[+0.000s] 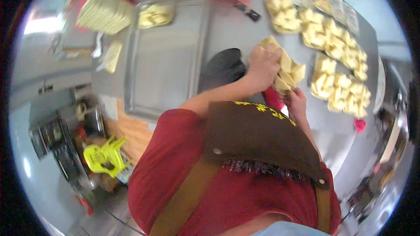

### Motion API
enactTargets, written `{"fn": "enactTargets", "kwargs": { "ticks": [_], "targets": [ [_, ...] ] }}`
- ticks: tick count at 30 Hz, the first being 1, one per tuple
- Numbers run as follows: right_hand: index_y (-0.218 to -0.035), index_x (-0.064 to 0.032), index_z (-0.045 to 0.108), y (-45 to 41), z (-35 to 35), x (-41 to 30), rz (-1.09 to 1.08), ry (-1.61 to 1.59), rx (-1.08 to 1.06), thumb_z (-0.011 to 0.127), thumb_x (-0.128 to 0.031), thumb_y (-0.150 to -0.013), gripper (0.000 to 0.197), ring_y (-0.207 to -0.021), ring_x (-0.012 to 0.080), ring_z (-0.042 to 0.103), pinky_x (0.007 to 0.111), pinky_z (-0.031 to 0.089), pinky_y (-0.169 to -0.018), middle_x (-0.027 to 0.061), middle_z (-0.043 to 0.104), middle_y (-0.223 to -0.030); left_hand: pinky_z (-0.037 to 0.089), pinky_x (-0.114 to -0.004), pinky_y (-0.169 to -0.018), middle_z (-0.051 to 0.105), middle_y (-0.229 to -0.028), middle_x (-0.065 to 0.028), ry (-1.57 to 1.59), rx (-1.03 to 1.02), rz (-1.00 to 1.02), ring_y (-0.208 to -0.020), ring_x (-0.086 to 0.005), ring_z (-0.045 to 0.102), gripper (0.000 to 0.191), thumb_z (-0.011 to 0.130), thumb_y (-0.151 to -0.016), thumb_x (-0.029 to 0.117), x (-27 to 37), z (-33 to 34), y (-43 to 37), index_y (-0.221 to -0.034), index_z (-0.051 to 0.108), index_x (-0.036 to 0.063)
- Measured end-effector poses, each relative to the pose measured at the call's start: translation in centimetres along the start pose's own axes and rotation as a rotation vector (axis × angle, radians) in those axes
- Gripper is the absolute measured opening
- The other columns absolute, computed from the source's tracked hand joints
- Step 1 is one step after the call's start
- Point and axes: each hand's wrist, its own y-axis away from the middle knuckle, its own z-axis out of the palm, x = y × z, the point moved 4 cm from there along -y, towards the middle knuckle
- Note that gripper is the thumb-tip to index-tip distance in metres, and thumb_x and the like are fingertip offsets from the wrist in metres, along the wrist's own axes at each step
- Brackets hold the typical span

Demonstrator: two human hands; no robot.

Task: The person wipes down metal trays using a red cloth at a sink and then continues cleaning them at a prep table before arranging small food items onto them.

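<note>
Both of my hands are on a bundle of folded pale-yellow pieces [284, 72] over the steel worktable [226, 29]. My left hand [265, 65] grips its upper left side, fingers spread across the top. At the lower edge, my right hand [296, 102] holds the bundle with its fingertips partly hidden under it. Whether the pieces are dough or bean-curd sheet, I cannot tell. Similar clusters of folded yellow pieces [334, 39] stand in a row to the right, with another group [339, 88] nearer me.
A rimmed metal tray [164, 59] lies left of my hands, with one yellow cluster [156, 15] in its far corner. Beyond it stands a stack of yellow sheets [104, 11]. A dark object [224, 65] sits beside my left forearm. A yellow-green plastic stool [105, 159] is lower left.
</note>
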Motion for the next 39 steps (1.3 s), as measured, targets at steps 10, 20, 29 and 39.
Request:
{"fn": "enactTargets", "kwargs": {
  "ticks": [10, 20, 29, 39],
  "targets": [
    [-0.104, 0.0073, 0.052, -2.6, 14.9, -5.5, -0.028, 0.181, -0.288, 0.052, -0.008, -0.085, 0.024, -0.065, 0.022, 0.064, 0.029, 0.053, -0.056, 0.0169, 0.062, -0.088, 0.031, -0.045, -0.1, 0.043, -0.129, -0.0214, 0.308, 0.417, -0.513, -0.119, -0.0357, 0.041, 0.061, 0.066, -0.074, 0.016, -13.2, -9.4, 8.6, -0.129, 0.042, 0.0042],
    [-0.1, 0.0076, 0.051, -7.8, 28.0, -3.7, 0.033, 0.217, -0.398, 0.057, -0.013, -0.086, 0.025, -0.065, 0.0219, 0.064, 0.03, 0.054, -0.056, 0.0151, 0.063, -0.086, 0.048, -0.034, -0.078, 0.045, -0.126, -0.0161, 1.001, 0.81, -1.389, -0.1, -0.023, 0.053, 0.068, 0.058, -0.084, 0.016, -25.7, -8.1, 15.9, -0.14, 0.024, 0.0],
    [-0.1, 0.008, 0.05, -12.3, 31.6, -4.6, -0.031, 0.165, -0.372, 0.056, -0.007, -0.084, 0.022, -0.069, 0.0238, 0.065, 0.033, 0.056, -0.061, 0.017, 0.062, -0.089, 0.052, -0.032, -0.063, 0.06, -0.096, -0.0135, 1.444, 0.823, -1.331, -0.075, -0.019, 0.061, 0.05, 0.059, -0.084, 0.012, -31.1, -3.4, 12.3, -0.127, 0.041, -0.0038],
    [-0.096, 0.0066, 0.056, -14.6, 34.1, -6.2, -0.121, 0.392, -0.475, 0.058, -0.014, -0.085, 0.024, -0.067, 0.0201, 0.063, 0.031, 0.056, -0.062, 0.0147, 0.062, -0.085, 0.054, -0.038, -0.061, 0.062, -0.092, -0.012, 0.833, 0.713, -1.339, -0.08, -0.0237, 0.062, 0.031, 0.059, -0.076, 0.002, -40.4, 5.0, 13.5, -0.107, 0.054, 0.0027]
  ]
}}
